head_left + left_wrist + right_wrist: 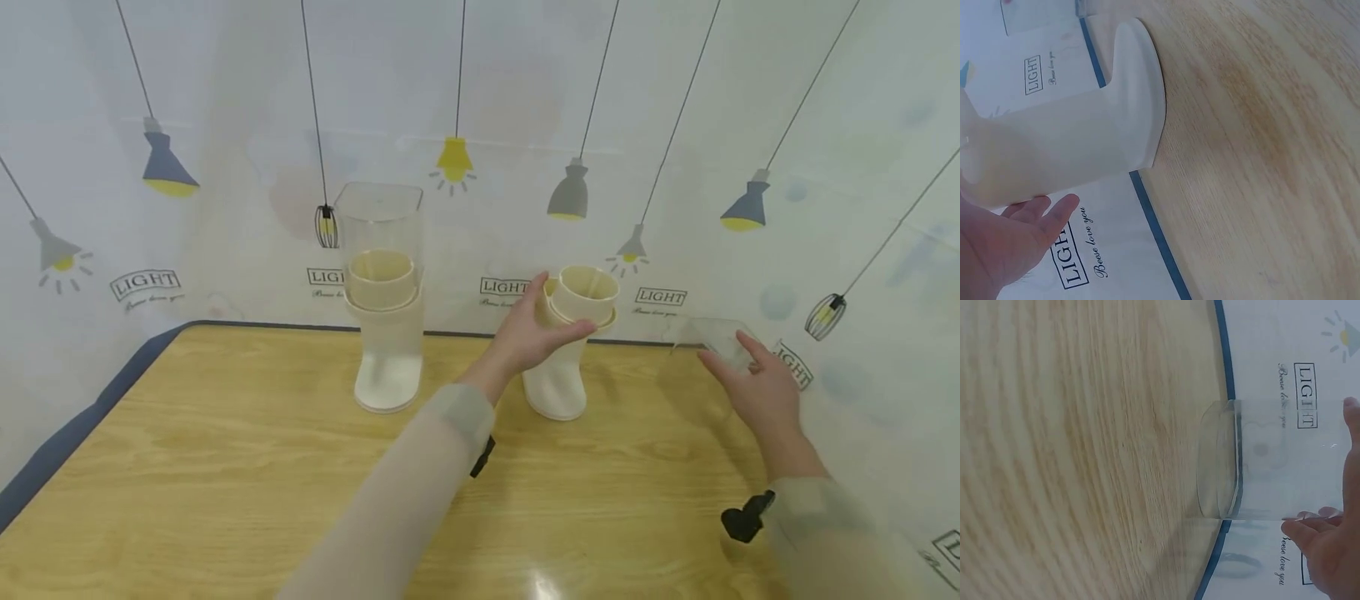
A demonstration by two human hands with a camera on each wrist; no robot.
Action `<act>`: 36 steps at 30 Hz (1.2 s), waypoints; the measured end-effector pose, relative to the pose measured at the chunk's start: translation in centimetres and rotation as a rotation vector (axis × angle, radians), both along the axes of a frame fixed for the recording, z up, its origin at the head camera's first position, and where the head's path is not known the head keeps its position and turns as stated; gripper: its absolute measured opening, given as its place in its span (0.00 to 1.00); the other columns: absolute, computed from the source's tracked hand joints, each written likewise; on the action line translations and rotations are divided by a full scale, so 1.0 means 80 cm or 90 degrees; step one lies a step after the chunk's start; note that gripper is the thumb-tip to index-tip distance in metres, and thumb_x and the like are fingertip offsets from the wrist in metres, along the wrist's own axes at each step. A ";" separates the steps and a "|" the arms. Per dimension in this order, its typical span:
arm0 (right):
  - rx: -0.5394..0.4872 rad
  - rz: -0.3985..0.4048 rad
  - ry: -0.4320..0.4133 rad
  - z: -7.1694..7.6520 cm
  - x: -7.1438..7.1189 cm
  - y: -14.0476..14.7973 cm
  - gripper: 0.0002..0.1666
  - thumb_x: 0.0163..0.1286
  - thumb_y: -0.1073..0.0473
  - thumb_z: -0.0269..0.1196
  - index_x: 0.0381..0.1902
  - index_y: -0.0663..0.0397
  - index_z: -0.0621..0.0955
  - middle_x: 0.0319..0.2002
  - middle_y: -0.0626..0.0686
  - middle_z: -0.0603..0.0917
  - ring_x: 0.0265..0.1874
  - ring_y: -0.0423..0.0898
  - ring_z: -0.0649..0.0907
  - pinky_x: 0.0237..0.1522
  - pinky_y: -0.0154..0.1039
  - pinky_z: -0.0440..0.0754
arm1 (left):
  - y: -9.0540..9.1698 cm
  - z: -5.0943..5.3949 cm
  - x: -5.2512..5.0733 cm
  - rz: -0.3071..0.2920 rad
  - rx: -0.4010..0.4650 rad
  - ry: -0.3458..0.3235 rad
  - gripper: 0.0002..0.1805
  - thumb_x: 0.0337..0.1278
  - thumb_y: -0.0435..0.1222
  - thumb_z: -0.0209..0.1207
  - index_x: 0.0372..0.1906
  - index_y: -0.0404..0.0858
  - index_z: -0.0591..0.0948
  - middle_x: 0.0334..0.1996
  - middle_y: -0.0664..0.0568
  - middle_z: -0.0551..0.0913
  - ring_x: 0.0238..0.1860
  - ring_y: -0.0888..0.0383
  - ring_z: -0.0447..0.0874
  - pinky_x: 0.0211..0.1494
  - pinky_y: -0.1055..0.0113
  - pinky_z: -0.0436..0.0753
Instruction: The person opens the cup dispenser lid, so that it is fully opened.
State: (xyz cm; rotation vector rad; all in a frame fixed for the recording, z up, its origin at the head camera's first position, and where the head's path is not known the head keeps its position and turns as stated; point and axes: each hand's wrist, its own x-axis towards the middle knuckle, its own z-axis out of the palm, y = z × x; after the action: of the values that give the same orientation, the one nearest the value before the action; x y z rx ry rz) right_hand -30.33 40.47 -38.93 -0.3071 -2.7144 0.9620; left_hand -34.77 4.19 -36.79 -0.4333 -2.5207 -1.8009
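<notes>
My left hand (525, 333) grips the upper part of a cream dispenser stand (558, 385), thumb at the near side and fingers at the far left. The stand's open round top faces up, and its foot rests on the table. In the left wrist view the stand (1066, 144) appears sideways, with fingertips along its body. To the right, my right hand (767, 396) holds a clear plastic container (1266, 456) between thumb and fingers. The container's rim is near the table; whether it touches cannot be told.
A second cream dispenser (390, 350) stands to the left, topped by a clear container (381, 221). The wooden table (225, 467) has a dark blue edge at the back. Behind it hangs a pale wall covering (517, 92) printed with lamps and lettering.
</notes>
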 end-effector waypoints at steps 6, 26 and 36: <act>-0.017 -0.013 0.011 -0.005 -0.017 0.006 0.61 0.71 0.21 0.58 0.88 0.41 0.50 0.86 0.66 0.50 0.78 0.77 0.62 0.72 0.77 0.65 | 0.005 0.004 -0.008 -0.010 -0.005 0.005 0.68 0.45 0.70 0.74 0.87 0.63 0.48 0.86 0.51 0.58 0.85 0.43 0.58 0.83 0.39 0.64; 0.012 -0.020 0.005 -0.011 -0.034 -0.003 0.62 0.71 0.22 0.59 0.89 0.42 0.47 0.86 0.69 0.45 0.78 0.76 0.61 0.73 0.76 0.65 | 0.006 0.003 -0.011 -0.009 0.006 0.006 0.67 0.46 0.70 0.74 0.87 0.63 0.48 0.86 0.50 0.57 0.85 0.44 0.58 0.83 0.39 0.64; 0.045 -0.017 0.011 -0.016 -0.037 -0.001 0.62 0.72 0.23 0.58 0.88 0.46 0.48 0.84 0.74 0.47 0.75 0.77 0.65 0.71 0.76 0.68 | 0.006 -0.002 -0.009 -0.014 0.023 0.003 0.67 0.47 0.68 0.75 0.87 0.63 0.47 0.87 0.51 0.55 0.86 0.43 0.56 0.84 0.39 0.63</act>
State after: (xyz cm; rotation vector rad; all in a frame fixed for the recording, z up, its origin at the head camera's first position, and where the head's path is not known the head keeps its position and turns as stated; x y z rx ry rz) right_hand -33.28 40.35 -40.23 -0.3194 -2.7133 0.8561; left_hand -35.48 4.68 -36.93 -0.4666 -2.4849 -1.8477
